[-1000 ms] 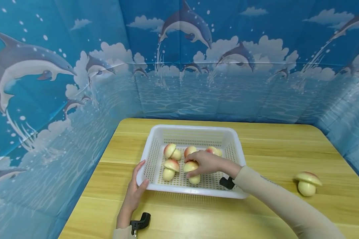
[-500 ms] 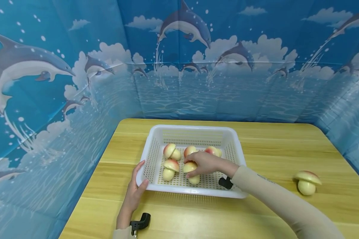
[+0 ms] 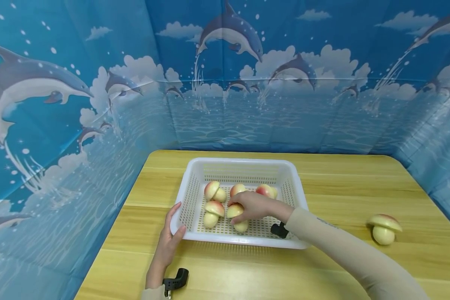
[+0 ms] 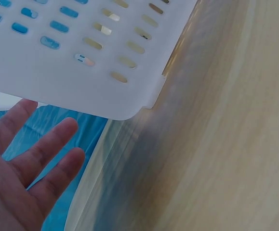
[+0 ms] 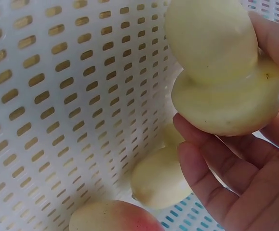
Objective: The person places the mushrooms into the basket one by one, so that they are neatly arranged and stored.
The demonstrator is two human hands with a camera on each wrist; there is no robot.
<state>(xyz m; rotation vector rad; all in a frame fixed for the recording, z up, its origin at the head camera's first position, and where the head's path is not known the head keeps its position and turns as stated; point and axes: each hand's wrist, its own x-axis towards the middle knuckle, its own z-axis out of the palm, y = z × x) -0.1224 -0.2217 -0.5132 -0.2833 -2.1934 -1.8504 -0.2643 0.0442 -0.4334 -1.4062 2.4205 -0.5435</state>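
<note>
A white plastic basket (image 3: 243, 238) with slotted walls stands on the table, holding several cream toy mushrooms with red-blushed caps. At its front left corner is my left hand (image 3: 168, 237), thumb by the front rim and fingers along the left side. The left wrist view shows three fingers (image 4: 55, 144) straight and spread, one tip meeting the rim. Inside the basket, my right hand (image 3: 256, 205) grips a toy mushroom (image 3: 241, 226) by its cap, thumb and fingers around it. That mushroom (image 5: 211, 43) is stem up in the right wrist view. Another toy mushroom (image 3: 212, 214) lies just left of it.
A single toy mushroom (image 3: 384, 229) lies outside the basket, on the right of the wooden table (image 3: 341, 175). Behind the right hand are more mushrooms, one partly hidden (image 3: 238, 189) and one at the right (image 3: 266, 190). A dolphin-print curtain (image 3: 225, 121) surrounds the table.
My right hand and the mushroom it grips have shifted slightly left, toward the neighbouring mushroom. The left hand stays at the basket's corner.
</note>
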